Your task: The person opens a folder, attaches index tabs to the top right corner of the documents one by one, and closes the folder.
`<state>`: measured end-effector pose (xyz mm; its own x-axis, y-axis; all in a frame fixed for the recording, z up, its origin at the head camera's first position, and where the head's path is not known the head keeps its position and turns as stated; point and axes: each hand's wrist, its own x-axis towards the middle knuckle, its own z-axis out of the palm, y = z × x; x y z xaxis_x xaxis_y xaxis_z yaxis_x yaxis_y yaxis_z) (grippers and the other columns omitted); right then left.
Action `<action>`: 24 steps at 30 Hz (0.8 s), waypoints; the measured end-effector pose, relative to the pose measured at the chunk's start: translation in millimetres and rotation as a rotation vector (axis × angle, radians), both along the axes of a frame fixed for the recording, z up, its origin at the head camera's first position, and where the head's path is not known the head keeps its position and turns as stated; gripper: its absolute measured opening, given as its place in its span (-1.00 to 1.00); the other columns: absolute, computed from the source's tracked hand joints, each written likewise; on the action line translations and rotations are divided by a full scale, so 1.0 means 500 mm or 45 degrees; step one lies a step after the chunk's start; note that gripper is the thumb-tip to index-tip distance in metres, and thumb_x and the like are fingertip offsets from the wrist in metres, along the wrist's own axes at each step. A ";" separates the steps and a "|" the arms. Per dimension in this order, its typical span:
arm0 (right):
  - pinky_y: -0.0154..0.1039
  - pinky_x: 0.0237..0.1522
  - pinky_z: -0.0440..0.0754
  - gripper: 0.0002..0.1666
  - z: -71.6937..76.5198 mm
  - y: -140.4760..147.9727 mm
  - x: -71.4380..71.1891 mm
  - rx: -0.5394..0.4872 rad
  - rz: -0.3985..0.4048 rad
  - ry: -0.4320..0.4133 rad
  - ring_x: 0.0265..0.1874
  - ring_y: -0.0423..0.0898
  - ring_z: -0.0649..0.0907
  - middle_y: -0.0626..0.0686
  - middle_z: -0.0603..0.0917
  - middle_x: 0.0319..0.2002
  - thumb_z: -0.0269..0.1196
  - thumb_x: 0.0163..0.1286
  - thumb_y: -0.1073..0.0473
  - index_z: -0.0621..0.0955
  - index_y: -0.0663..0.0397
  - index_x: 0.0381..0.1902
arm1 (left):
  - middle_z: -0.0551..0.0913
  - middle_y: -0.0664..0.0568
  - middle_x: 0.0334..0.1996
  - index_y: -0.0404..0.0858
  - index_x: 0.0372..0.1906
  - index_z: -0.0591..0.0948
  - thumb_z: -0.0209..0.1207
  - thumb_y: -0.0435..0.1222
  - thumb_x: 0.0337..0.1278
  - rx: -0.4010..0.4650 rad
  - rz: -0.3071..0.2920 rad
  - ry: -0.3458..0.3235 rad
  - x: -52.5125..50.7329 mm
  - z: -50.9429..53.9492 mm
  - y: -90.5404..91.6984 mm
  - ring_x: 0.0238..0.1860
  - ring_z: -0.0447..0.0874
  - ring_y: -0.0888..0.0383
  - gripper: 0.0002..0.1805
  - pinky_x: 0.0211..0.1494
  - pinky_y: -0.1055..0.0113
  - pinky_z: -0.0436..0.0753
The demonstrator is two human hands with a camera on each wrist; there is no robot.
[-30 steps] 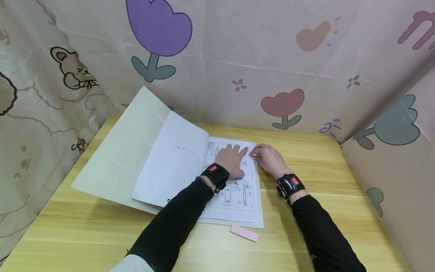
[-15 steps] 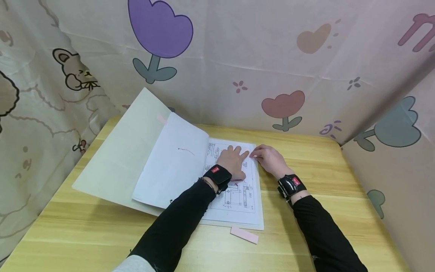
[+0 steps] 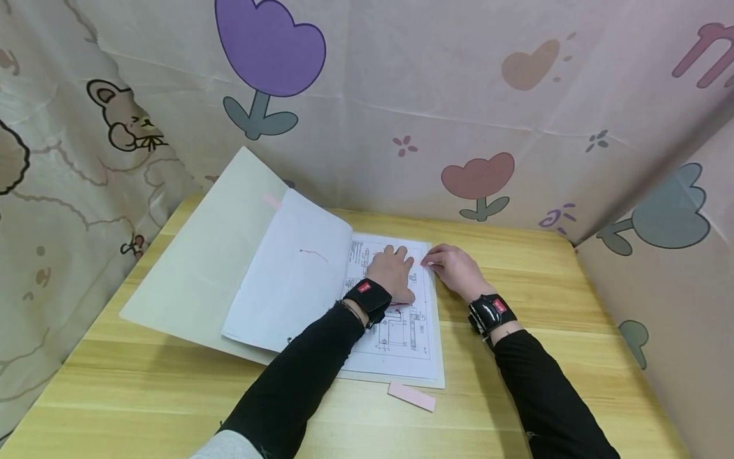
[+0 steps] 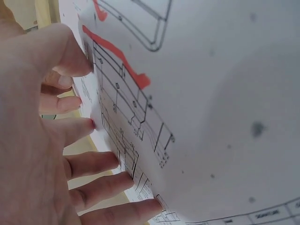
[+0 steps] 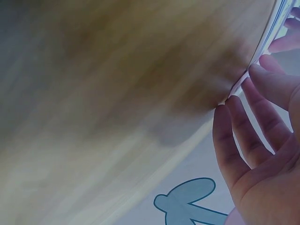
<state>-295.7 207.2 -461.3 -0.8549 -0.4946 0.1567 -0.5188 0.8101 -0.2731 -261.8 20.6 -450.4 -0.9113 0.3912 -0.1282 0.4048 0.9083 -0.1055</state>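
Observation:
A bound document of technical drawings [image 3: 395, 363] lies open on the table, with its pale cover [image 3: 189, 268] and a blank page [image 3: 287, 274] folded up on the left. My left hand [image 3: 391, 274] rests with fingers spread on the printed page, beside a red mark [image 4: 117, 56]. At the page's right edge, my right hand [image 3: 455, 271] has thumb and forefinger together on what seems a small pink sticky tab, mostly hidden by the fingertips. The right wrist view shows these fingers [image 5: 248, 126] against the edge of the sheets.
A pink strip of sticky notes [image 3: 411, 396] lies on the wooden table [image 3: 550, 331] in front of the document. Another pink tab [image 3: 272, 201] shows near the cover's top. A patterned cloth [image 3: 367, 95] hangs behind the table and at both sides.
Little differs. My left hand has shifted very slightly on the page and its fingers lie a bit closer together; my right hand stays at the page edge.

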 end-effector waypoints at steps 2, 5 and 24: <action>0.08 0.18 0.64 -0.78 0.000 0.000 0.001 -0.001 -0.003 -0.003 0.11 0.14 0.70 0.13 0.74 0.05 0.40 0.36 0.39 0.83 0.05 -0.10 | 0.46 -0.04 0.29 -0.09 0.54 0.41 0.27 0.28 0.09 0.040 0.016 0.007 0.002 -0.002 0.000 0.13 0.48 0.01 -0.05 0.01 0.22 0.68; 0.07 0.18 0.64 -0.77 0.001 0.001 0.001 0.005 -0.004 0.002 0.10 0.14 0.70 0.13 0.74 0.04 0.40 0.36 0.39 0.83 0.05 -0.10 | 0.51 -0.06 0.14 -0.20 0.38 0.49 0.31 0.22 0.06 0.140 0.061 -0.008 0.004 -0.003 0.000 0.00 0.51 0.04 -0.14 -0.09 0.25 0.71; 0.08 0.22 0.62 -0.76 0.004 0.001 0.006 0.040 0.022 0.011 0.12 0.16 0.70 0.17 0.75 0.05 0.39 0.37 0.40 0.83 0.09 -0.06 | 0.36 -0.11 0.20 -0.03 0.65 0.19 0.02 0.21 0.33 -0.080 0.070 -0.029 0.014 -0.006 0.026 0.09 0.42 -0.06 -0.12 -0.22 -0.04 0.78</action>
